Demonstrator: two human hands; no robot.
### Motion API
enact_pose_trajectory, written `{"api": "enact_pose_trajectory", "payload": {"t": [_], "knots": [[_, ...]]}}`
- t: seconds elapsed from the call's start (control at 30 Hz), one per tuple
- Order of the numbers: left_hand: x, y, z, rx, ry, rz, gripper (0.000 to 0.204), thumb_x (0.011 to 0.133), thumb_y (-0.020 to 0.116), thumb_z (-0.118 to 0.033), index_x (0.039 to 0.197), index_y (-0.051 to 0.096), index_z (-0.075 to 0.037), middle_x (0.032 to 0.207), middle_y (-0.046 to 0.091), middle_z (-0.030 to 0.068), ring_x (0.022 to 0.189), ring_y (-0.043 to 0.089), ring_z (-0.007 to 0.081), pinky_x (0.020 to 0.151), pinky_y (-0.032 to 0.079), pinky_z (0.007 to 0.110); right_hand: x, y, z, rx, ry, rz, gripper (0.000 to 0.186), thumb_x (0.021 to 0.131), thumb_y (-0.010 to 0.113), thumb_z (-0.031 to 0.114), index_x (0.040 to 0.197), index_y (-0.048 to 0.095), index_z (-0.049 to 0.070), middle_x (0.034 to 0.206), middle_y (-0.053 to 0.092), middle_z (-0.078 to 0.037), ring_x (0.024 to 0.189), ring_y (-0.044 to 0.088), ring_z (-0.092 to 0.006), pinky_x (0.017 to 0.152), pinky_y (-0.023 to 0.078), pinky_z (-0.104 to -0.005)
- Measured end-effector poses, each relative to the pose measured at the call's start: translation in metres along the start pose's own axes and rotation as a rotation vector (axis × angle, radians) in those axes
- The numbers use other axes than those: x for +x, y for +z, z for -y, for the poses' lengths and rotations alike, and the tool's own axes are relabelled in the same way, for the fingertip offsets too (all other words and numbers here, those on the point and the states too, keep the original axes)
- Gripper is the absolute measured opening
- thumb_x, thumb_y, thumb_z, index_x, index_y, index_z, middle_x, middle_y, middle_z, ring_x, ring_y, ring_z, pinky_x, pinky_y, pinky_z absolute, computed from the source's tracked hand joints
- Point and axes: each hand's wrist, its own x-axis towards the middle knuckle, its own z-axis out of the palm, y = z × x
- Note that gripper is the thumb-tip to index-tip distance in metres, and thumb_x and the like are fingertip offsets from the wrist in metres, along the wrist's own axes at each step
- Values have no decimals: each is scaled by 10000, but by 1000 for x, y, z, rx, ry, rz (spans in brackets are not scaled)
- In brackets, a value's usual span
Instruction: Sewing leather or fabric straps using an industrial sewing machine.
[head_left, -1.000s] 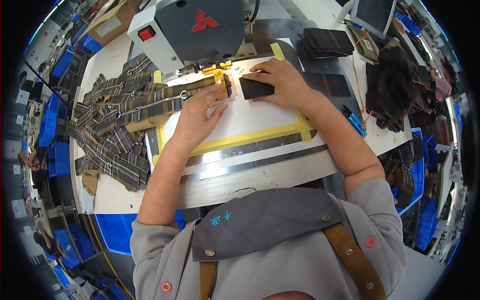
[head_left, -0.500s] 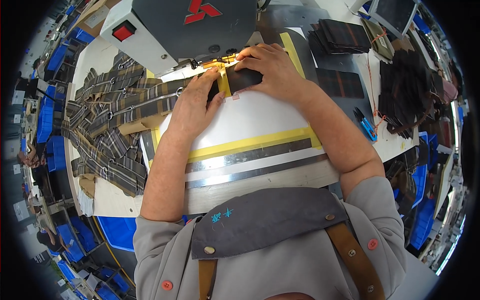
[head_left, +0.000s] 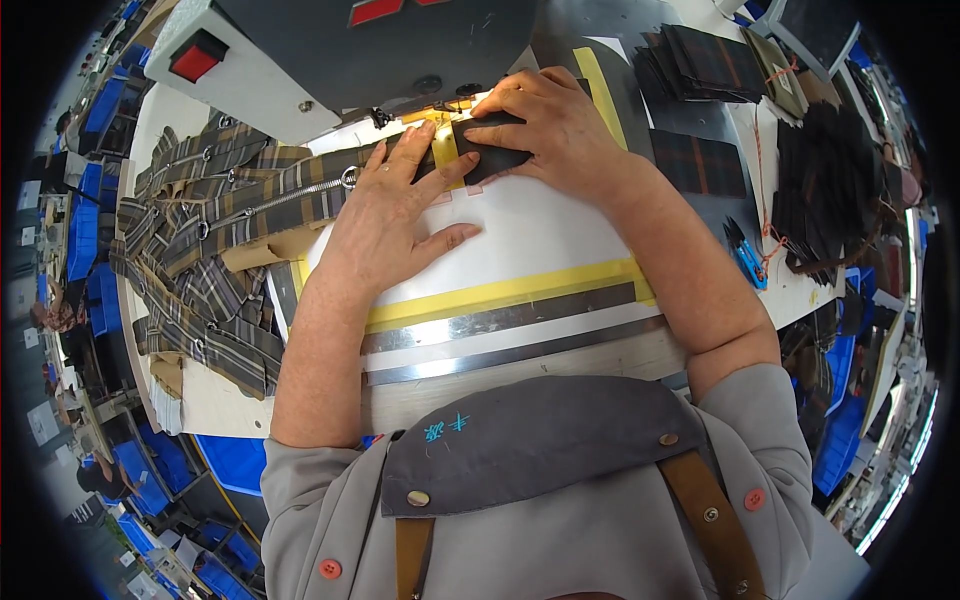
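At twelve o'clock in our view, a dark piece of fabric (head_left: pixel 497 158) lies at the far side of the white sheet (head_left: pixel 540 235), near the front of the grey machine (head_left: pixel 380 50). Our right hand (head_left: pixel 560 130) lies over it with bent fingers; its thumb is largely hidden, so we cannot tell whether it pinches the piece or only presses it. Our left hand (head_left: pixel 395 205) is open, palm down and fingers spread, with one fingertip beside the narrow yellow part (head_left: pixel 444 150) at the dark piece's left end.

A striped strip (head_left: pixel 290 203), with a silvery line and a metal ring, runs from ten o'clock toward our left hand. At nine o'clock we have a heap of striped fabric (head_left: pixel 215 290). A stack of dark plaid pieces (head_left: pixel 700 62) sits between one and two o'clock, a single plaid piece (head_left: pixel 697 162) at two, and blue-handled snips (head_left: pixel 745 258) near three. Yellow tape (head_left: pixel 500 291) borders the sheet's near side.
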Motion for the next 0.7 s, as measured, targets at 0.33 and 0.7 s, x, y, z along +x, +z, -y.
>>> {"api": "enact_pose_trajectory", "payload": {"t": [0.33,0.7], "knots": [[0,3,3,40,0,-10,702,869,701,-626,1435,621,-218,1477,507,268,1387,505,402,1193,353,560,-6,-14,1,43,-52,86,337,757,841,255,1087,784,219,1138,708,80,1163,600,-142,1044,399,-395],[-1,2,4,5,-13,0,686,860,727,-603,1407,637,-198,1493,502,264,1401,493,402,1200,347,553,-4,-6,0,9,-66,57,292,822,784,215,1111,798,251,1163,739,103,1144,611,-118,1073,393,-394]]}}
